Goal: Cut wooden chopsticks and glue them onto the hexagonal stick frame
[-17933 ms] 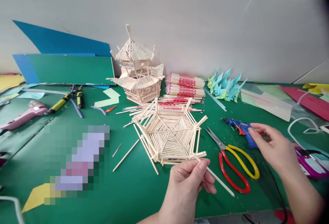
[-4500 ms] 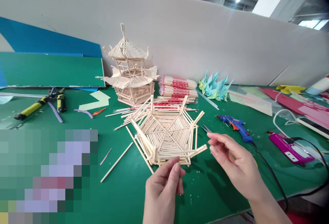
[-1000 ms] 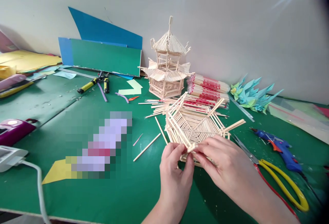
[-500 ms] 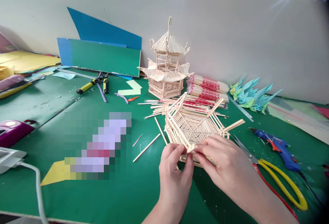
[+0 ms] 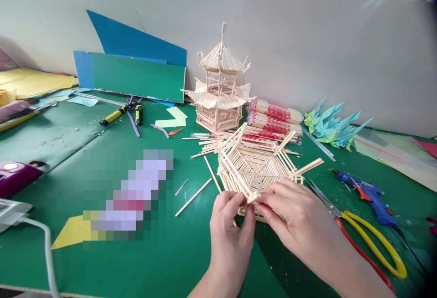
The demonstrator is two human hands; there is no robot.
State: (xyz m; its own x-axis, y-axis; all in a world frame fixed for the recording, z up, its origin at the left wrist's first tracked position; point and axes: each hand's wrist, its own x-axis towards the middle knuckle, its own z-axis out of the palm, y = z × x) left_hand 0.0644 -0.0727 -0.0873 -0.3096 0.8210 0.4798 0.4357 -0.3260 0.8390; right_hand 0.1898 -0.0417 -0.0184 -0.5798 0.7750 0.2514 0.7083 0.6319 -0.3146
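A six-sided frame of thin wooden sticks (image 5: 259, 166) lies on the green table in front of me, with pairs of sticks jutting from its corners. My left hand (image 5: 230, 220) pinches the near corner of it between thumb and fingers. From the other side my right hand (image 5: 293, 213) presses its fingertips on the same corner, where several short stick ends meet. The fingers cover part of the joint and the near edge. Behind stands a two-tiered pagoda (image 5: 221, 84) made of the same sticks.
Loose sticks and bundles in red-marked wrappers (image 5: 275, 118) lie behind the frame. To the right are scissors (image 5: 368, 238), a blue glue gun (image 5: 370, 197) and blue folded paper (image 5: 341, 125). Yellow-handled pliers (image 5: 123, 112) lie at the back left, and a white cable (image 5: 48, 252) at the front left.
The whole view has shifted very slightly, so things sit a little further left. Both hands stay on the same corner of the stick frame.
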